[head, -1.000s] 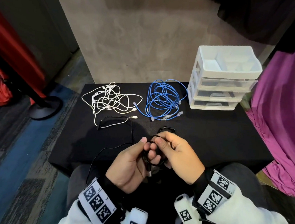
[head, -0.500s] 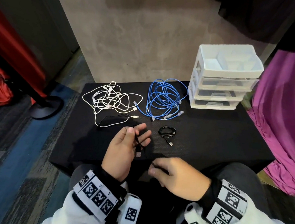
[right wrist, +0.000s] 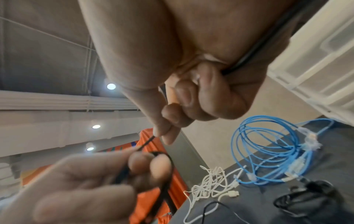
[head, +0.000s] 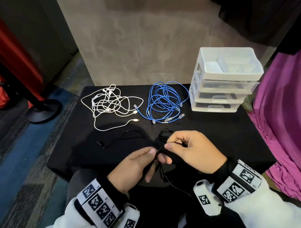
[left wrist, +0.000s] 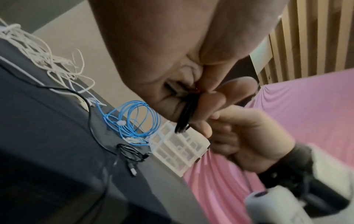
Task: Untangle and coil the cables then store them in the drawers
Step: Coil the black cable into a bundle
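A thin black cable (head: pixel 130 132) trails from the table's middle to my hands, its plug end (head: pixel 102 144) lying to the left. My left hand (head: pixel 154 153) pinches folded loops of this black cable (left wrist: pixel 186 115) between thumb and fingers. My right hand (head: pixel 171 145) pinches the black cable (right wrist: pixel 147 142) just right of the left hand, and a strand runs on through its palm. A small coiled black cable (head: pixel 165 133) lies on the table behind my right hand. The white drawer unit (head: pixel 221 93) stands at the back right with its drawers closed.
A tangled white cable (head: pixel 109 103) lies at the back left of the black table (head: pixel 216 136), a loose blue cable (head: pixel 164 101) beside it. Pink cloth (head: pixel 284 116) hangs on the right. A black stand base (head: pixel 42 110) sits on the floor at left.
A second ago both hands held a small black coil, which now lies on the table. Since half a second ago my right hand rose from my lap and pinched the cable beside the left.
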A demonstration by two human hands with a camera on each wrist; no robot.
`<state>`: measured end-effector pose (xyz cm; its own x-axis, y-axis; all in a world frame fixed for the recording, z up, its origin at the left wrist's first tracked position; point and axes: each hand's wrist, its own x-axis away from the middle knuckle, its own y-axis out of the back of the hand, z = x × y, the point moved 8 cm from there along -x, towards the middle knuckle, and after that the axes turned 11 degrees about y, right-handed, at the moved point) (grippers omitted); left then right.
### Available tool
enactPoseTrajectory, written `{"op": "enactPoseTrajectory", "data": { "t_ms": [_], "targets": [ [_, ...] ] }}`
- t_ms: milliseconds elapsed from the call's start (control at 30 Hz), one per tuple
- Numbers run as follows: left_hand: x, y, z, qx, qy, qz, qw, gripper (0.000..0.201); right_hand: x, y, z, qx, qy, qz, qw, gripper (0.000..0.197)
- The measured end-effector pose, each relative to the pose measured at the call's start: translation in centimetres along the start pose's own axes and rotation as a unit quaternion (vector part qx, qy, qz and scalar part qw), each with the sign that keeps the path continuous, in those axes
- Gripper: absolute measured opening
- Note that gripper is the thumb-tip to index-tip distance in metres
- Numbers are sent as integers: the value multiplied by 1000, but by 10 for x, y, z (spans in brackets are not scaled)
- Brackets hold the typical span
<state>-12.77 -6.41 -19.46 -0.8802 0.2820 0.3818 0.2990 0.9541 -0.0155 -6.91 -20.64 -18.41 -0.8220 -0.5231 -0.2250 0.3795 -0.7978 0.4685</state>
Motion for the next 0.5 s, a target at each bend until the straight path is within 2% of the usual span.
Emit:
{"op": "enactPoseTrajectory", "data": {
  "t_ms": [67, 100, 167, 200, 267, 367, 500],
  "targets": [
    [1, 2, -3, 99, 0, 16, 995, 30, 0, -2, -12, -12, -8, -9, 1000, 17],
    [1, 5, -3, 177, 10, 21, 984, 24, 1, -4, -18, -21, -17, -13, 1000, 17],
    [1, 13, -8, 326, 22, 24, 945, 21, 7, -10, -29, -37, -42, -22, 998, 20],
    [1, 20, -11, 371, 19, 15, 928, 22, 12, -16, -32, -39, -51, -15, 998, 22],
    [0, 34, -16, 409, -7, -15, 912, 25, 24, -39, -27, -42, -54, 33, 997, 24],
    [-7, 42, -11, 370, -47, -76, 925, 27, 42, -73, -3, -29, -33, 113, 993, 26],
    [-13, 39, 5, 157, -83, -160, 971, 25, 44, -71, 29, 23, 27, 128, 991, 25]
  ]
}}
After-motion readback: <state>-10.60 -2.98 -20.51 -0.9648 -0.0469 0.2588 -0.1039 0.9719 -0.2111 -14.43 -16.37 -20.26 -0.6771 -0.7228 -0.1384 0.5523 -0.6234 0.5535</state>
